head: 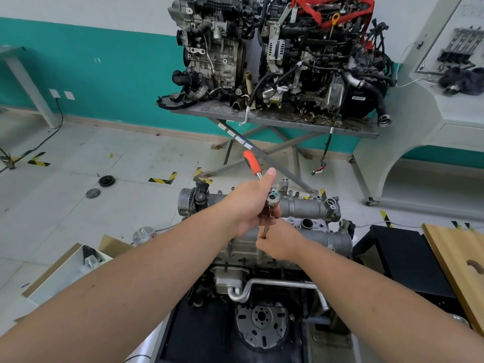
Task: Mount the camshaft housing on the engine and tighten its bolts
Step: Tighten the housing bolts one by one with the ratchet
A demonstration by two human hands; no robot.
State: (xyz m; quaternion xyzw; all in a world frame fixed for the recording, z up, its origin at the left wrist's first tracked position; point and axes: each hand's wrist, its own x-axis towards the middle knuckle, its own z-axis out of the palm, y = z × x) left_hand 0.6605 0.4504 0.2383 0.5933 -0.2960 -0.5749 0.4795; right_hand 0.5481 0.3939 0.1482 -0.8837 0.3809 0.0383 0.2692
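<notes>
The left hand (251,203) grips the ratchet wrench (259,179) head; the right hand (275,242) pinches its extension bar (265,230) above the camshaft housing (309,208).

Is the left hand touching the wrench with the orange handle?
Touching. The head view shows the left hand wrapped round the wrench just below its head, orange handle sticking out past the thumb.

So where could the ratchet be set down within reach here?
Bare spots: the wooden board on the right, and the black top between it and the engine. The housing top is crowded, with both hands, left and right, on the ratchet.
</notes>
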